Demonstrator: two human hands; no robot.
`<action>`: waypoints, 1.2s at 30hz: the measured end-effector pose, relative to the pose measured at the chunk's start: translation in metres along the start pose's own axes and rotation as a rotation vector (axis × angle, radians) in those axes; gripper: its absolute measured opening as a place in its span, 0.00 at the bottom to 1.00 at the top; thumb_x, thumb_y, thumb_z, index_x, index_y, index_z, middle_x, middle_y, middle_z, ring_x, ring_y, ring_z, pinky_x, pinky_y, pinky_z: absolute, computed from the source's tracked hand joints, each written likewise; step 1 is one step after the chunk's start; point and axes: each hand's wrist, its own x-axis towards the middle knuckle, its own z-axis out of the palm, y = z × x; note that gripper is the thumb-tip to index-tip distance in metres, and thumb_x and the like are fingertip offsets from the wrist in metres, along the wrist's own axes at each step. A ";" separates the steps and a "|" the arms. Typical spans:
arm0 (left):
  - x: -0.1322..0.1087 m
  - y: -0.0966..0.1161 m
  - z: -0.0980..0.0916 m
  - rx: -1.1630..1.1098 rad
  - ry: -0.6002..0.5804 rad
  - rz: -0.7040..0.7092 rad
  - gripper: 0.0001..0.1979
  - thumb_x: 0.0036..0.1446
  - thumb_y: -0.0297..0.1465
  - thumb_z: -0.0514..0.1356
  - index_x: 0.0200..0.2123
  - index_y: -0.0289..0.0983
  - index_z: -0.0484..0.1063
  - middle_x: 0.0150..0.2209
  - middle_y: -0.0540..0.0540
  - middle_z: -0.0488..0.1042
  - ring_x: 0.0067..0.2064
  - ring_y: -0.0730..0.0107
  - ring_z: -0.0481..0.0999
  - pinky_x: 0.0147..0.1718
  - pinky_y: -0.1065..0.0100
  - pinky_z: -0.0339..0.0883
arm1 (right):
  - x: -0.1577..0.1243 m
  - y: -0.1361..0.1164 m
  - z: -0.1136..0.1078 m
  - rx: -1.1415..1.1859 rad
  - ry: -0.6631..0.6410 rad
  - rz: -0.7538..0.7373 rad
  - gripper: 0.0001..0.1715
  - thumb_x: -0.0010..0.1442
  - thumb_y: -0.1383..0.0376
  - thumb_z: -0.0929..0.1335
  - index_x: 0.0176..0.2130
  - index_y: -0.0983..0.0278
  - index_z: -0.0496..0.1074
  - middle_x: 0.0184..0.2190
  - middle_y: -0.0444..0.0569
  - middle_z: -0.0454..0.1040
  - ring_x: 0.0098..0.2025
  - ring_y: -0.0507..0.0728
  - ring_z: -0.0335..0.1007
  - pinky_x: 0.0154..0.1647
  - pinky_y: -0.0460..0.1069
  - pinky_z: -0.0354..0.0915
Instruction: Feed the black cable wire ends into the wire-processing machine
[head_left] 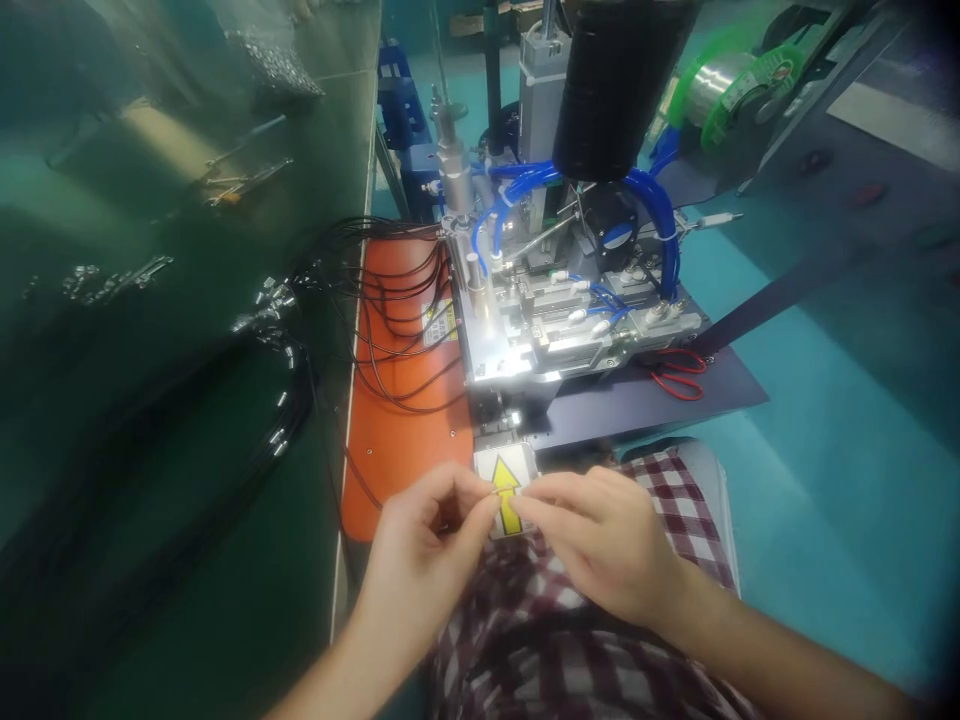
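Note:
My left hand (431,535) is closed in a pinch of thumb and forefinger. Close beside it, my right hand (611,530) pinches too, so the fingertips of both almost meet. Between them is a tiny, thin, light-coloured piece, too small to name. Just behind the fingertips is a white plate with a yellow arrow (508,515), partly covered by the fingers. Beyond it stands a metal machine (517,330) with a brightly lit top and blue air tubes (667,225).
Black cables (397,325) trail over an orange board (375,475) from the machine to the dark green table (187,470). Bundled cables with metal ends (281,400) lie there. A green spool of wire (724,95) hangs at upper right; a black hose (622,90) hangs above the machine.

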 end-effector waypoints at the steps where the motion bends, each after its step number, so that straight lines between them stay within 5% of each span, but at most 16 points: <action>1: 0.000 0.000 0.000 0.002 0.003 0.005 0.08 0.55 0.33 0.61 0.26 0.37 0.70 0.21 0.53 0.68 0.20 0.77 0.64 0.18 0.75 0.59 | 0.001 -0.001 0.000 0.080 0.016 0.090 0.15 0.60 0.76 0.64 0.42 0.63 0.75 0.34 0.48 0.79 0.30 0.51 0.71 0.27 0.47 0.61; 6: -0.002 -0.001 0.002 0.019 -0.006 0.016 0.09 0.57 0.34 0.60 0.26 0.37 0.69 0.22 0.52 0.69 0.23 0.77 0.64 0.20 0.75 0.60 | 0.015 -0.015 0.002 0.426 0.054 0.602 0.03 0.55 0.70 0.69 0.32 0.63 0.75 0.28 0.44 0.74 0.23 0.49 0.65 0.22 0.44 0.60; 14: -0.002 0.001 0.002 -0.023 -0.002 -0.023 0.09 0.56 0.35 0.62 0.28 0.36 0.71 0.23 0.52 0.70 0.23 0.76 0.66 0.22 0.75 0.62 | 0.032 -0.019 0.005 0.952 -0.094 0.980 0.07 0.55 0.69 0.67 0.25 0.65 0.69 0.13 0.35 0.61 0.15 0.45 0.56 0.16 0.41 0.55; 22: 0.001 -0.006 -0.002 -0.265 -0.016 -0.124 0.10 0.56 0.37 0.63 0.39 0.38 0.74 0.24 0.52 0.70 0.22 0.79 0.65 0.22 0.76 0.60 | 0.032 -0.025 0.009 0.932 -0.008 0.909 0.08 0.54 0.72 0.66 0.25 0.64 0.66 0.14 0.35 0.60 0.14 0.44 0.53 0.13 0.40 0.50; 29: 0.008 -0.007 0.003 -0.339 0.000 -0.239 0.10 0.53 0.38 0.67 0.33 0.37 0.75 0.20 0.55 0.65 0.21 0.83 0.58 0.21 0.78 0.52 | 0.029 -0.018 0.013 0.762 0.066 0.724 0.09 0.54 0.74 0.66 0.24 0.65 0.67 0.22 0.40 0.66 0.22 0.46 0.59 0.20 0.42 0.56; 33: 0.013 -0.007 0.006 -0.428 -0.009 -0.309 0.12 0.53 0.40 0.66 0.30 0.36 0.74 0.16 0.58 0.56 0.21 0.83 0.53 0.22 0.78 0.50 | 0.029 -0.012 0.015 0.830 0.037 0.791 0.09 0.57 0.72 0.66 0.25 0.64 0.66 0.19 0.38 0.63 0.18 0.45 0.56 0.18 0.42 0.55; 36: 0.018 -0.006 0.005 -0.398 -0.022 -0.332 0.13 0.52 0.40 0.66 0.32 0.36 0.75 0.17 0.56 0.60 0.21 0.82 0.54 0.22 0.77 0.51 | 0.029 -0.002 0.010 0.727 -0.012 0.729 0.06 0.58 0.71 0.67 0.29 0.64 0.71 0.24 0.40 0.68 0.20 0.46 0.59 0.19 0.43 0.57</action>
